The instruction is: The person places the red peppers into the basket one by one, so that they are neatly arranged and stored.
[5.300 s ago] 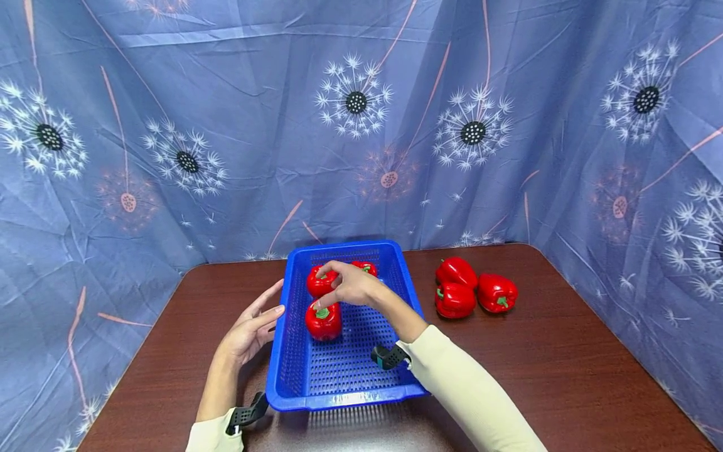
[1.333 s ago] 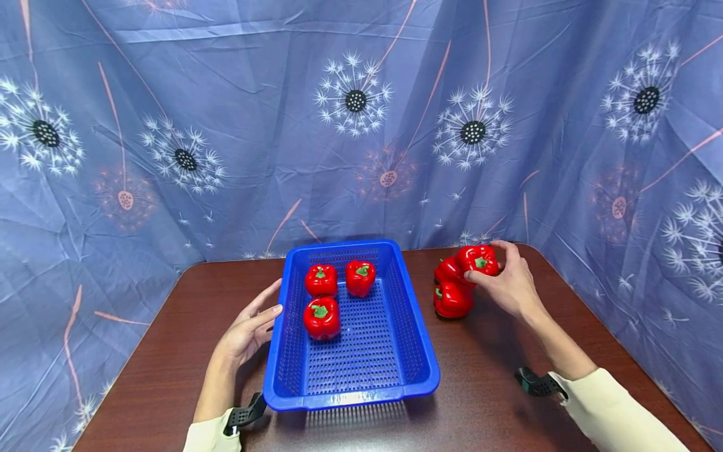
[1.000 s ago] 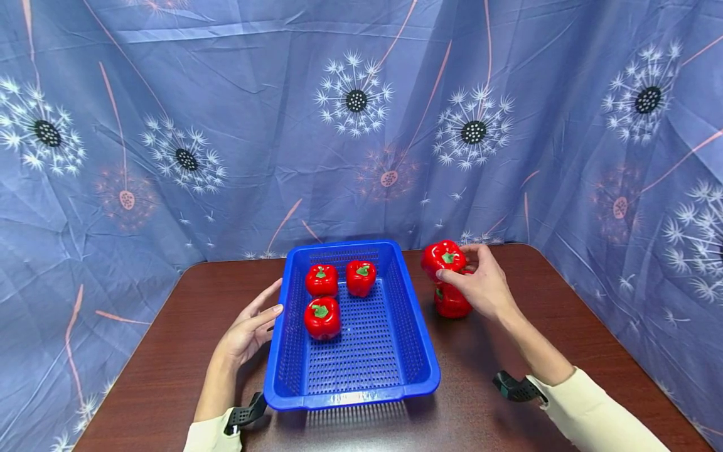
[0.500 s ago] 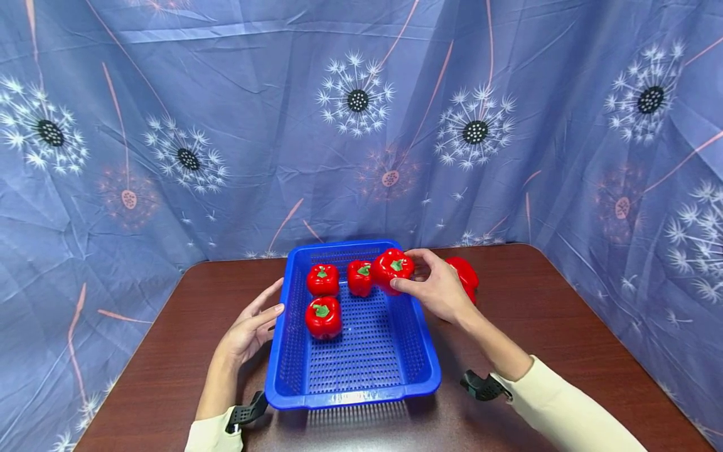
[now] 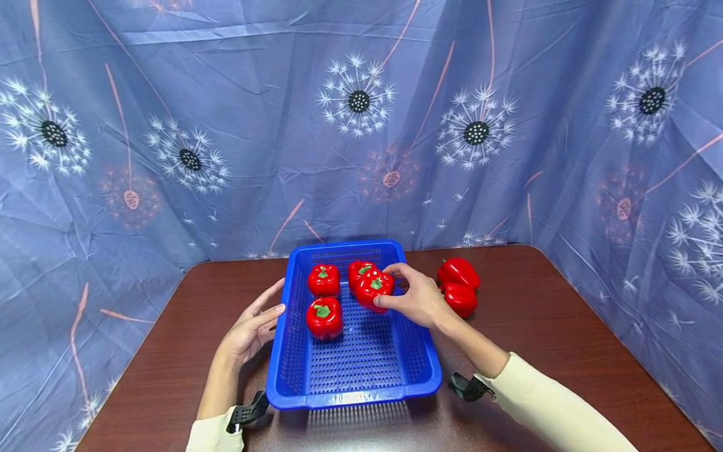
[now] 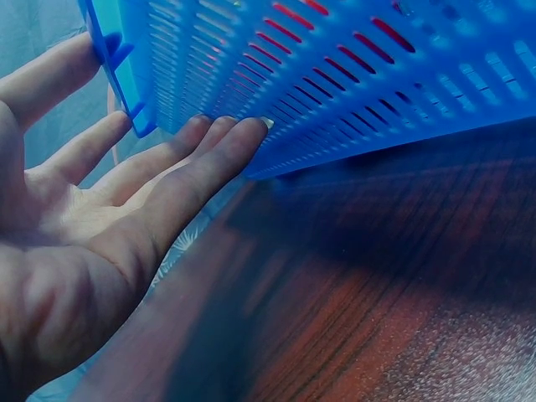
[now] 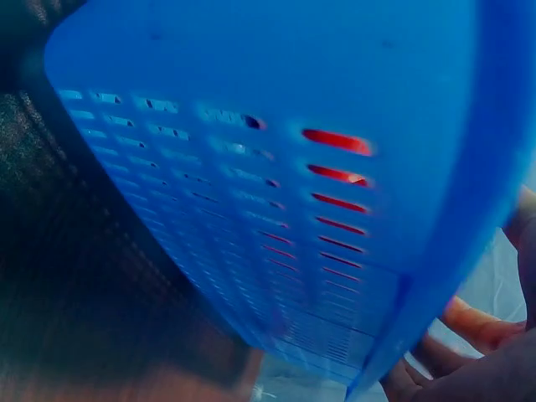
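- One red pepper (image 5: 370, 294) is pinched by the fingers of the right hand (image 5: 417, 300), in or just over the blue basket (image 5: 356, 370).
- Just beyond those fingers, a second pepper (image 5: 356, 272) is partly covered by the pinched one.
- Left of them, a front pepper (image 5: 324, 320) and a back pepper (image 5: 324, 282) are contained in the basket.
- The basket's side is touched by the spread fingers of the left hand (image 5: 248, 331).
- Right of the right fingers, a far loose pepper (image 5: 459, 272) and a near loose pepper (image 5: 461, 301) are seen on the counter (image 5: 542, 358).
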Demonstrator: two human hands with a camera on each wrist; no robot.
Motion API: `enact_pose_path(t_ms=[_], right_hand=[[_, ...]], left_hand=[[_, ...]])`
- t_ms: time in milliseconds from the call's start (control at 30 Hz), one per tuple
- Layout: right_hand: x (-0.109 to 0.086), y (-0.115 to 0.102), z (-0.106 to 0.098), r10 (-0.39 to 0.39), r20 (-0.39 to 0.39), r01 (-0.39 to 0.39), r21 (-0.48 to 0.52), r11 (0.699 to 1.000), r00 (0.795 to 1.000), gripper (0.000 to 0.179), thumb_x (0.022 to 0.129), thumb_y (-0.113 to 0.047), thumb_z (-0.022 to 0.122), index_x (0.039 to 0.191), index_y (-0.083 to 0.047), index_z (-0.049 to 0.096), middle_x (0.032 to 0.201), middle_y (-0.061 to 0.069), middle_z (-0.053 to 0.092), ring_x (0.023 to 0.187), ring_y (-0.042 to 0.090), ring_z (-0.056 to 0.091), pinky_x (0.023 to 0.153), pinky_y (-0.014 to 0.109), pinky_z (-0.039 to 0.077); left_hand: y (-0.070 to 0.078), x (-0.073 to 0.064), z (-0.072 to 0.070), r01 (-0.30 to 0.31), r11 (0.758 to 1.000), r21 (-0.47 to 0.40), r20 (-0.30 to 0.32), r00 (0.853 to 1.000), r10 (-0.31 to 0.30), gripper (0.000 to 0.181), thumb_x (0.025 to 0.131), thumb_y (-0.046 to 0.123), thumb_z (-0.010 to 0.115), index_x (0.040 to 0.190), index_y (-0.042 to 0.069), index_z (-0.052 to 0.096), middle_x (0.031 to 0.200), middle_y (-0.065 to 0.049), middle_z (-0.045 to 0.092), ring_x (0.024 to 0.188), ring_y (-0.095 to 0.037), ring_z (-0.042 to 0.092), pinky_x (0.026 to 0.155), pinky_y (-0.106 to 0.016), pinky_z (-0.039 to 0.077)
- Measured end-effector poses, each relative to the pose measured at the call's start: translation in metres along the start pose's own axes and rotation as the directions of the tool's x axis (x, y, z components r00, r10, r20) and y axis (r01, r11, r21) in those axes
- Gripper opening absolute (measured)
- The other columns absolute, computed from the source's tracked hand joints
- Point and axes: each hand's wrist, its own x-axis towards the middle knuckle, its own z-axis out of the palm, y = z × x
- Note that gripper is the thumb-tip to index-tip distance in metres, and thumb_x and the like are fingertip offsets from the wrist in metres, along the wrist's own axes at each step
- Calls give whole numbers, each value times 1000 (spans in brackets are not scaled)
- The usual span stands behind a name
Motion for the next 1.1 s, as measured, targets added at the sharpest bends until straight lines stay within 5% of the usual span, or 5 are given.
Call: enact_pose_path(t_ms=[700,1100], right_hand=[[-1,13,27,-114,-36,104,-201,974,993,59,82,-38,79,134,-12,65,124,9,71,108,30,57,94,51,43],[-6,13,34,-240,8,223,-401,888,971,60,82,-38,77,134,-10,65,124,11,73,100,29,57,85,45,37]], left_hand=[[1,0,0,-11,1000,2,15,1000,11,66,104,11,53,163,23,23,140,-15,61,117,-28,69,92,-45,59],[-1,1,0,3,1000,13,-11,1000,-3,66,104,12,54,162,25,25,142,-16,59,118,-29,68,92,-46,59]])
